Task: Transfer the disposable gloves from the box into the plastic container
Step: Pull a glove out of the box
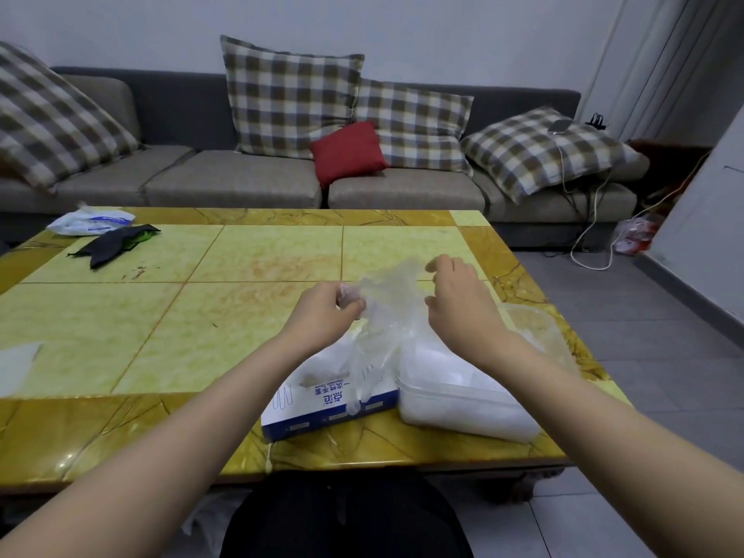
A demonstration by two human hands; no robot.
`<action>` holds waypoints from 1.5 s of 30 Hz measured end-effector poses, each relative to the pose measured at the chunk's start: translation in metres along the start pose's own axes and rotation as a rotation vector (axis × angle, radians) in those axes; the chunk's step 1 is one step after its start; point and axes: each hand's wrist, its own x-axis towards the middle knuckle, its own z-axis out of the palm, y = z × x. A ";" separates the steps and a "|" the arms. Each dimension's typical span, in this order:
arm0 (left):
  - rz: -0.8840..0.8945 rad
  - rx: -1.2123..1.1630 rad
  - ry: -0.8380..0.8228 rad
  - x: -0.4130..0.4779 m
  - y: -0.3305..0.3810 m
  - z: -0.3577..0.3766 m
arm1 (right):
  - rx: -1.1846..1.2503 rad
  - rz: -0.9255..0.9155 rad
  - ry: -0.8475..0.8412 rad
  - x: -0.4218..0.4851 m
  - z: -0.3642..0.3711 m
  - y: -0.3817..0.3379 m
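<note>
Head view: my left hand [328,312] and right hand [457,302] pinch a glove [388,300] above the box [322,404]; container [463,400] at its three o'clock.

What I see from my remote station: a disposable glove [388,294] of thin, clear, crinkled plastic film; a box [322,404] of smooth printed cardboard with a slight sheen; a cloudy, smooth plastic container [463,412]. The table [193,316] top looks like glossy, polished veined stone, and the sofa [241,179] is matt grey woven cloth.
</note>
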 end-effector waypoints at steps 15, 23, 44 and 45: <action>0.099 -0.139 -0.086 -0.003 -0.006 0.001 | 0.466 -0.128 -0.128 -0.003 0.016 -0.028; 0.090 -0.231 -0.065 -0.006 -0.007 0.000 | 0.536 -0.107 -0.198 -0.006 0.017 -0.030; -0.064 0.599 -0.586 -0.012 -0.083 0.031 | 0.424 -0.014 -0.136 0.002 0.032 -0.010; -0.076 0.655 -0.616 -0.011 -0.083 0.032 | 0.413 -0.019 -0.141 0.003 0.032 -0.011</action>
